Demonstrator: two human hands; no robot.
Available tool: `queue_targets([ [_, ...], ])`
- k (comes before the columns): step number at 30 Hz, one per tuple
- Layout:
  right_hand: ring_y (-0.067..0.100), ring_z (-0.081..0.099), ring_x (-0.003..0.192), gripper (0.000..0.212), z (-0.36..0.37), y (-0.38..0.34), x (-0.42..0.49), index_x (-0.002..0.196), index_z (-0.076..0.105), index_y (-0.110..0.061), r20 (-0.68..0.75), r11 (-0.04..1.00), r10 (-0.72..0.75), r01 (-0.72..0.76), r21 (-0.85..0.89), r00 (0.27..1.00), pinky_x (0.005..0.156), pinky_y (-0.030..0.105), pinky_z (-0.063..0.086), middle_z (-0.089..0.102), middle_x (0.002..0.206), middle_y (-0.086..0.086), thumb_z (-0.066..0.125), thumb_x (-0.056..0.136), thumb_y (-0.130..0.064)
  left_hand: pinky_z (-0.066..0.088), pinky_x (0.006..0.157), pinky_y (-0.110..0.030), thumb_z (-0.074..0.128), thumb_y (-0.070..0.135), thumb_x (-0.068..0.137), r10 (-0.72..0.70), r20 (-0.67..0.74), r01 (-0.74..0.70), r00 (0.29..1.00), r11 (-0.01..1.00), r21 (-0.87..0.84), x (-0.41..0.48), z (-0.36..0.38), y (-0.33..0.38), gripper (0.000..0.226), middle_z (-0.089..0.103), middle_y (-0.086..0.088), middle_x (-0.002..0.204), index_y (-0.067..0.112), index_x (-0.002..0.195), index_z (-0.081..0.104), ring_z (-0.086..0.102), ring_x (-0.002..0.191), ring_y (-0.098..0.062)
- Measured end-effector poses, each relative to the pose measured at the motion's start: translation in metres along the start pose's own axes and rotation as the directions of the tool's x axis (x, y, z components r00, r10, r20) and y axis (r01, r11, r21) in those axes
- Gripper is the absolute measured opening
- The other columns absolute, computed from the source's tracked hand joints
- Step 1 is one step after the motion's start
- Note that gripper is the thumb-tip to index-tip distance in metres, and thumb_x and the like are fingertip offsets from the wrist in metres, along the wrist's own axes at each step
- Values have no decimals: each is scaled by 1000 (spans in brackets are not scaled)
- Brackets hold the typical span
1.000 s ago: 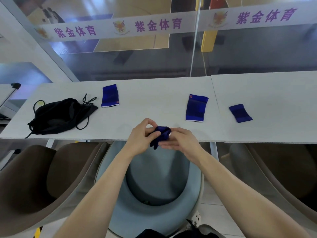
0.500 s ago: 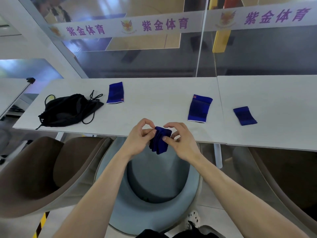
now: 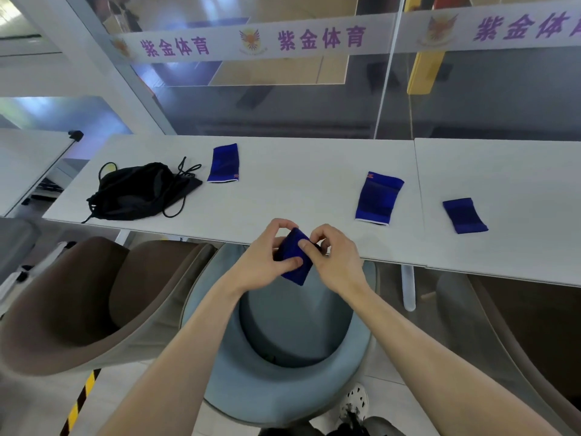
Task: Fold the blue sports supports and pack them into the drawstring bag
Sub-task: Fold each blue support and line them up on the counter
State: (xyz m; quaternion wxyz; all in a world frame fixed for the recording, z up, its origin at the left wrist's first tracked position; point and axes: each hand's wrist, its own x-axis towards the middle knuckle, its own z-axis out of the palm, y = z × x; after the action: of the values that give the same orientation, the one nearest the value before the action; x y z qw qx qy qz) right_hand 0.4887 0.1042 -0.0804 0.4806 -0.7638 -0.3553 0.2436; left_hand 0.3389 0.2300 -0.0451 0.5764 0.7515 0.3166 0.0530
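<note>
A small folded blue sports support (image 3: 297,265) is pinched between my left hand (image 3: 262,259) and my right hand (image 3: 334,262), just over the table's front edge. Both thumbs press on its upper face. Three more blue supports lie flat on the white table (image 3: 298,190): one (image 3: 224,163) beside the bag, a larger one (image 3: 378,198) right of centre, and a small one (image 3: 464,215) on the right-hand table. The black drawstring bag (image 3: 138,191) lies crumpled at the table's left end, its cords loose.
A grey-blue round chair (image 3: 283,357) sits directly under my hands. Brown chairs (image 3: 78,303) stand to the left and right. A glass wall with purple lettering runs behind the table. A seam splits the two tabletops at the right.
The bunched support between my hands has been flattened into a neater fold and turned, with my thumbs now pressing on top. My view has shifted slightly left and closer.
</note>
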Motion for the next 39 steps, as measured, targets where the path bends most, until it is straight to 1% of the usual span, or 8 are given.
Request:
queue_targets([
  [4, 7, 62, 79, 18, 18, -1, 14, 92, 65, -25, 90, 999, 49, -46, -28, 995, 68, 19, 45, 68, 99, -11, 80, 97, -33, 61, 80, -36, 64, 23, 110, -25, -29, 30, 999, 985, 169, 8, -14, -25, 46, 77, -4, 102, 36, 139, 31, 75, 88, -20],
  [7, 3, 66, 84, 14, 34, 4, 29, 106, 69, -26, 107, 993, 104, -99, -58, 989, 75, 22, 50, 70, 108, -15, 78, 98, -34, 53, 69, -33, 56, 25, 115, -37, -145, 54, 989, 992, 112, 24, -30, -58, 29, 74, -9, 101, 34, 122, 30, 67, 79, -19],
  [12, 21, 69, 117, 30, 67, 35, 53, 130, 69, -22, 278, 892, 240, -98, -442, 930, 99, 36, 54, 66, 129, -1, 66, 103, -36, 46, 62, -35, 47, 26, 117, -173, -264, 192, 949, 980, 50, 69, -65, -118, 10, 69, -10, 94, 27, 114, 38, 57, 75, -23],
  [19, 30, 65, 120, 35, 114, 54, 92, 136, 66, -16, 329, 765, 379, -93, -637, 865, 102, 41, 53, 65, 133, 7, 59, 106, -33, 46, 66, -32, 45, 21, 117, -327, -250, 348, 911, 936, 46, 156, -101, -177, 13, 63, -10, 114, 17, 125, 36, 61, 91, -25],
  [25, 28, 67, 116, 35, 137, 65, 113, 137, 67, -16, 283, 731, 387, -104, -675, 878, 99, 39, 54, 65, 133, 5, 58, 106, -29, 58, 94, -38, 70, 12, 104, -105, -265, 192, 959, 924, 330, 202, -117, -219, 22, 53, -5, 131, 18, 122, 58, 67, 99, -21],
  [31, 29, 68, 115, 34, 142, 65, 114, 135, 68, -15, 265, 708, 415, -126, -694, 870, 99, 39, 55, 64, 134, 4, 56, 106, -27, 55, 108, -50, 76, -3, 88, 246, -34, -122, 969, 593, 796, 193, -123, -238, 56, 56, -16, 157, 13, 141, 67, 57, 141, -39],
  [35, 30, 68, 114, 34, 144, 64, 113, 135, 68, -14, 263, 697, 427, -130, -706, 865, 97, 39, 55, 65, 133, 5, 58, 105, -28, 50, 122, -47, 67, 6, 96, 188, 67, -169, 980, 603, 780, 194, -121, -224, 43, 48, -13, 171, 7, 139, 69, 47, 157, -33],
  [39, 31, 68, 116, 36, 145, 65, 113, 137, 67, -13, 272, 677, 443, -120, -726, 854, 98, 40, 55, 64, 134, 6, 57, 106, -29, 54, 109, -43, 58, 16, 104, 50, 56, -74, 997, 626, 776, 195, -121, -215, 46, 34, -4, 180, 12, 150, 57, 55, 146, -27],
])
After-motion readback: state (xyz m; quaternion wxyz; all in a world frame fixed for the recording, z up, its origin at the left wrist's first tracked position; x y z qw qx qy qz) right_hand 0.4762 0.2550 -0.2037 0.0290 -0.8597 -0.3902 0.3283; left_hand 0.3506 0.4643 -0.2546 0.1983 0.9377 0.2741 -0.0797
